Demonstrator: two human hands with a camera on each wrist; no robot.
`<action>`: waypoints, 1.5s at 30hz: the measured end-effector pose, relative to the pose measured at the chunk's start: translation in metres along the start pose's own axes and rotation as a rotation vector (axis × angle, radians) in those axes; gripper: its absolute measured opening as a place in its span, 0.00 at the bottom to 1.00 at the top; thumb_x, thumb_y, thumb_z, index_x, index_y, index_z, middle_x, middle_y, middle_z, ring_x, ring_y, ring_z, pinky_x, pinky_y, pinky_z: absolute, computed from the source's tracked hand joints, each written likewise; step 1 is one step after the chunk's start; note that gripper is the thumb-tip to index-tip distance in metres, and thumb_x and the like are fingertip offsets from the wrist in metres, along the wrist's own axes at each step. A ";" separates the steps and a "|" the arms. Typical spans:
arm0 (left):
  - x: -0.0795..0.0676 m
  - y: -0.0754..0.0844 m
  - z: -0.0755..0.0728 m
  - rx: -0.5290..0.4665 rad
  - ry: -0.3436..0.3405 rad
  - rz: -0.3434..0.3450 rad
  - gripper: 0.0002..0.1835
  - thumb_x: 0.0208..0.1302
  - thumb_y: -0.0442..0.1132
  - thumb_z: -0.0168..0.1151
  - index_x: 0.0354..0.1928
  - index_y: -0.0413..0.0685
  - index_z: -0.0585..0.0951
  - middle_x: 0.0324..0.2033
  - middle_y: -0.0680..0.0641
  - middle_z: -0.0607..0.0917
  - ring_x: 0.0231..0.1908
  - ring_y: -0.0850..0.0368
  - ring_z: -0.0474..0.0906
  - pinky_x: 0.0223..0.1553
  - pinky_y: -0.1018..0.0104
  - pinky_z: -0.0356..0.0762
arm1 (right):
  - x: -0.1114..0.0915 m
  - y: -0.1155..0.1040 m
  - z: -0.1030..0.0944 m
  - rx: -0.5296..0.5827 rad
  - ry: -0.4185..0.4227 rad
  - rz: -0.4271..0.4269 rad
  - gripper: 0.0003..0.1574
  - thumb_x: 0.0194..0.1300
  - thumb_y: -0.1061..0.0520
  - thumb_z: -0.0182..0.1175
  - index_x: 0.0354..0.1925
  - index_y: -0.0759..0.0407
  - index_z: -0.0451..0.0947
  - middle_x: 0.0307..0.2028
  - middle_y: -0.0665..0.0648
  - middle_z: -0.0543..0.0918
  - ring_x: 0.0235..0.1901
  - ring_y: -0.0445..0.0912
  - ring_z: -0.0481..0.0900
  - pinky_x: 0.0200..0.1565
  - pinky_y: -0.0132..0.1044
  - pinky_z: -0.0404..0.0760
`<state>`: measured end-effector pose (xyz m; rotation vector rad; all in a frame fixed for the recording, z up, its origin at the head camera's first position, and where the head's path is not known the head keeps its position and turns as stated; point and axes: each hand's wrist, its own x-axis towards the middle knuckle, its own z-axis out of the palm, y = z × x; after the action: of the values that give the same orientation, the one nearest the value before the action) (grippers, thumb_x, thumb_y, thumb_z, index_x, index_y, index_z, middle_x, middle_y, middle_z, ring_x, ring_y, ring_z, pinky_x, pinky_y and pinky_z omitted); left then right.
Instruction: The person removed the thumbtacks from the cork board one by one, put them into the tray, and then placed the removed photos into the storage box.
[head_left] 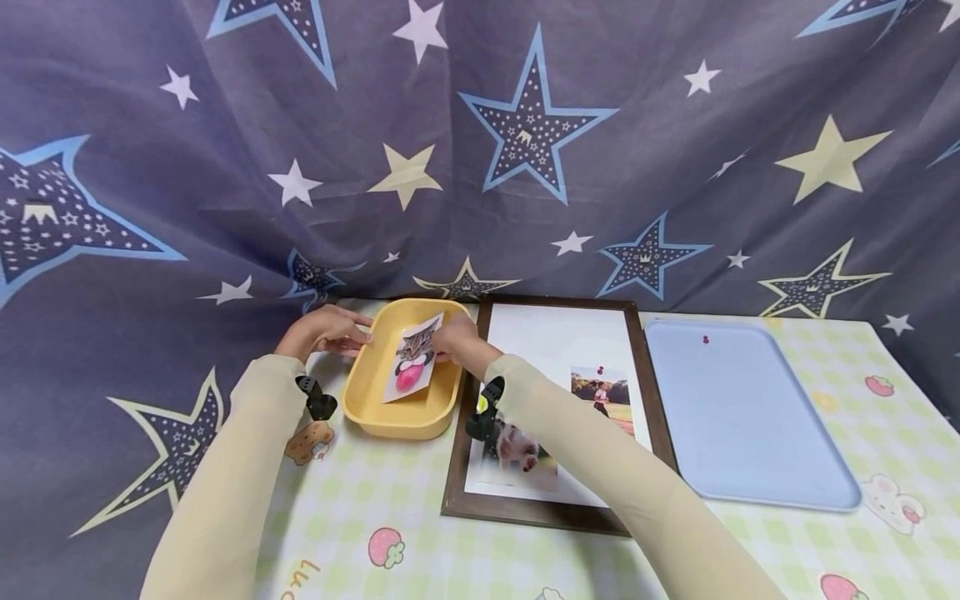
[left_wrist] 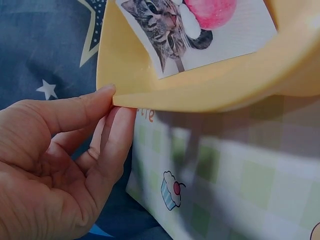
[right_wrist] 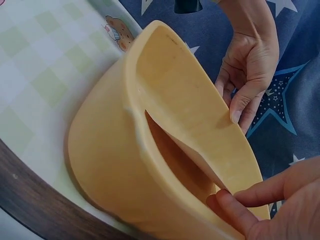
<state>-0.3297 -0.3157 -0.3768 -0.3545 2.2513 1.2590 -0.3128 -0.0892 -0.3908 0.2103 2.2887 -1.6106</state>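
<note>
A yellow basin (head_left: 405,429) stands on the table at the left of the framed board. My left hand (head_left: 330,329) pinches the basin's left rim between thumb and fingers, as the left wrist view shows close up. Inside the basin is a photo (head_left: 408,360) of a tabby cat with a pink, round object, tilted up toward the right. My right hand (head_left: 459,340) reaches over the right rim and pinches the photo's upper edge. From the right wrist view, the photo's pale back (right_wrist: 192,156) stands away from the basin wall, with thumb and fingertips at its end.
Right of the basin lies a brown-framed white board (head_left: 525,515). On it, a red pushpin (head_left: 601,370) marks a photo of a person outdoors (head_left: 613,392); another animal photo (head_left: 517,450) sits lower, partly behind my right wrist. A light blue tray (head_left: 750,417) holds a red pushpin (head_left: 705,339).
</note>
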 end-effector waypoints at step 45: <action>0.000 -0.001 0.001 0.009 0.007 0.000 0.34 0.70 0.30 0.63 0.75 0.35 0.64 0.27 0.57 0.85 0.26 0.67 0.84 0.39 0.70 0.87 | 0.079 0.032 0.008 0.188 -0.314 0.145 0.22 0.59 0.75 0.53 0.53 0.70 0.72 0.38 0.69 0.86 0.31 0.57 0.89 0.39 0.47 0.90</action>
<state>-0.3295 -0.3156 -0.3777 -0.3564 2.2625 1.2490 -0.3749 -0.0915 -0.4489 0.1514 1.8485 -1.6528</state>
